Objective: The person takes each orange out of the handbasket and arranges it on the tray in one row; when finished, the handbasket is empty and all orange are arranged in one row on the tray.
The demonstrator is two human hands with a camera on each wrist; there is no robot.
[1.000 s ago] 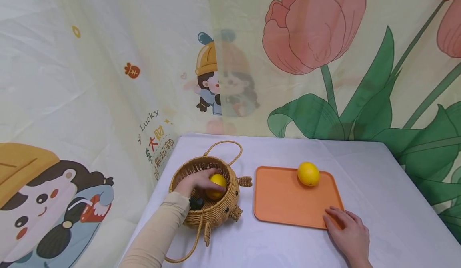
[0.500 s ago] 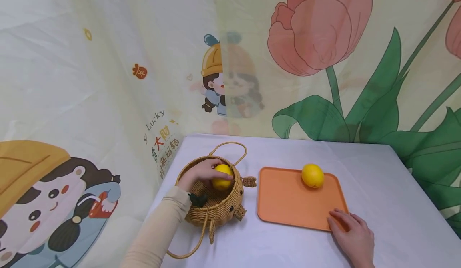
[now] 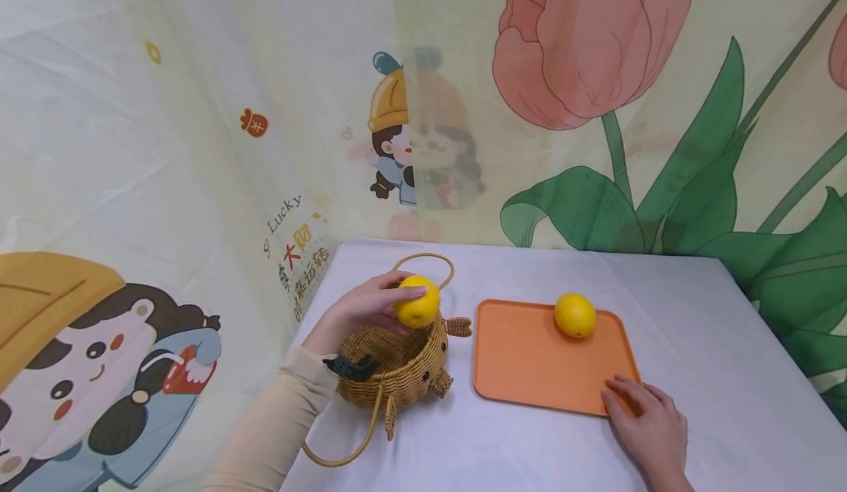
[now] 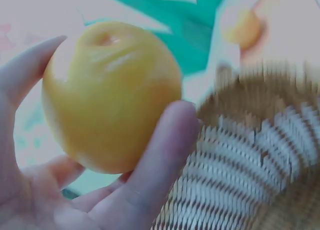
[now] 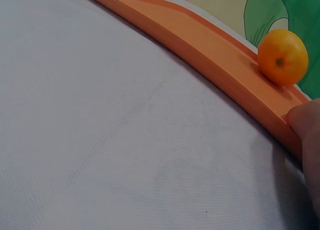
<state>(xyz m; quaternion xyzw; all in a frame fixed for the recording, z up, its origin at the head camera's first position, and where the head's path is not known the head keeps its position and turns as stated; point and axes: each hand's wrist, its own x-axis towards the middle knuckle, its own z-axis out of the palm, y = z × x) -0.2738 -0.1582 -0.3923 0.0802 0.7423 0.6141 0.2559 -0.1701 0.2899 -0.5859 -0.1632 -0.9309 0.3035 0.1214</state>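
Observation:
In the head view, my left hand (image 3: 373, 304) holds an orange (image 3: 418, 302) between thumb and fingers, just above the rim of a wicker basket (image 3: 397, 382). The left wrist view shows the same orange (image 4: 112, 97) close up, with the thumb (image 4: 172, 140) along one side. My right hand (image 3: 651, 426) rests on the near right corner of an orange-coloured tray (image 3: 529, 359), fingers loosely bent. A second orange (image 3: 575, 315) sits on the tray's far right part. In the right wrist view, the thumb (image 5: 305, 117) touches the tray rim.
The basket has rope handles, one looping behind it (image 3: 430, 256) and one toward the front (image 3: 337, 464). Small woven pieces stick out from its side. A white cloth covers the table (image 3: 516, 448). Printed curtains (image 3: 450, 36) stand behind and at the left.
My left hand has lifted the orange from inside the basket to above its rim. The right hand has stayed at the tray corner. The head view has shifted slightly.

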